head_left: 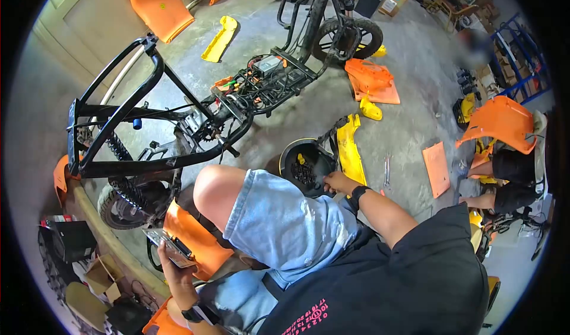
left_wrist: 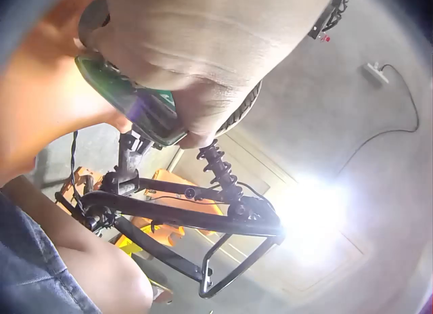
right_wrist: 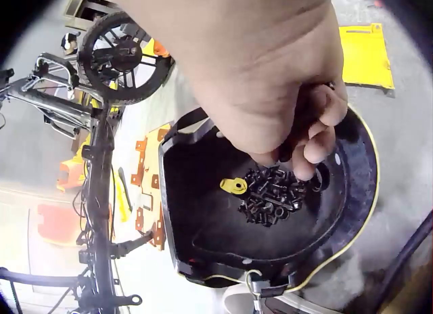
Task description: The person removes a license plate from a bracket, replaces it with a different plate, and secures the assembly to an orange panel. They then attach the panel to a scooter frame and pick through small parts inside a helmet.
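Observation:
My left hand (head_left: 177, 275) grips a flat rectangular object (head_left: 169, 247) at the lower left; in the left wrist view its dark, glossy end (left_wrist: 135, 107) shows below the hand (left_wrist: 203, 43). A black, helmet-like bowl (right_wrist: 203, 212) with a yellow rim line holds a pile of small dark screws (right_wrist: 270, 199) and a yellow piece (right_wrist: 234, 186). Over the bowl's edge, my right hand (right_wrist: 264, 84) has curled fingers, with a small dark piece (right_wrist: 285, 151) pinched at the fingertips. The palm hides part of what it holds.
A black motorbike frame (head_left: 127, 167) stands ahead, wiring exposed. Orange panels (head_left: 436, 169) and yellow panels (head_left: 351, 151) lie about the floor. Tools (head_left: 387, 172) lie right of the bowl. Another person (head_left: 513, 172) is at the far right, beside an orange panel. Boxes (head_left: 104, 275) stand lower left.

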The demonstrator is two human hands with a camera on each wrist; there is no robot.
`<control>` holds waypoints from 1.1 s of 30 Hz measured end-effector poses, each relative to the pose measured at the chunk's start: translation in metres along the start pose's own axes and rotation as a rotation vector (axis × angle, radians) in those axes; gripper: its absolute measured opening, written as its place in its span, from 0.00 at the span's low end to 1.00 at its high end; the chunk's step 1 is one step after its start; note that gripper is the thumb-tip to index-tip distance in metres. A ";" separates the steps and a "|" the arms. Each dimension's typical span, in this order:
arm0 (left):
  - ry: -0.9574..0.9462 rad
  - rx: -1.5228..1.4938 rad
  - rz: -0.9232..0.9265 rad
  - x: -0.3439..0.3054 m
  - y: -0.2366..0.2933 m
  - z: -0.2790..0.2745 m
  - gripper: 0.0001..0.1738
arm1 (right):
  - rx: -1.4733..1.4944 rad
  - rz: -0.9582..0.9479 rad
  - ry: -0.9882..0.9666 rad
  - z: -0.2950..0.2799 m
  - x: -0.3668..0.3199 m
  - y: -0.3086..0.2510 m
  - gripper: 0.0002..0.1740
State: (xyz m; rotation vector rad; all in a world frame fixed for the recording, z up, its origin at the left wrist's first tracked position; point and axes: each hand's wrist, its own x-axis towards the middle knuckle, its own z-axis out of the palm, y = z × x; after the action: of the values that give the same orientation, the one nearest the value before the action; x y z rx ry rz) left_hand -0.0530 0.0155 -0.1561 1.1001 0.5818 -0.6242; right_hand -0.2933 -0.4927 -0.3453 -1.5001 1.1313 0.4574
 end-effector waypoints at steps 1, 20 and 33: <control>0.032 0.008 0.010 -0.001 0.000 0.005 0.23 | -0.076 -0.015 -0.033 0.000 0.010 -0.002 0.21; 0.097 0.040 -0.050 0.005 -0.010 0.011 0.23 | -0.172 -0.149 0.066 -0.007 0.025 -0.018 0.15; 0.123 0.049 0.010 0.016 -0.014 0.018 0.24 | -0.648 -0.437 0.298 0.011 0.023 -0.002 0.16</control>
State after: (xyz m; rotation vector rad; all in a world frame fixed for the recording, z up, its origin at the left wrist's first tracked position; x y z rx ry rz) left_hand -0.0500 -0.0081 -0.1702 1.1921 0.6695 -0.5677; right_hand -0.2778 -0.4924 -0.3659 -2.3815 0.8686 0.3113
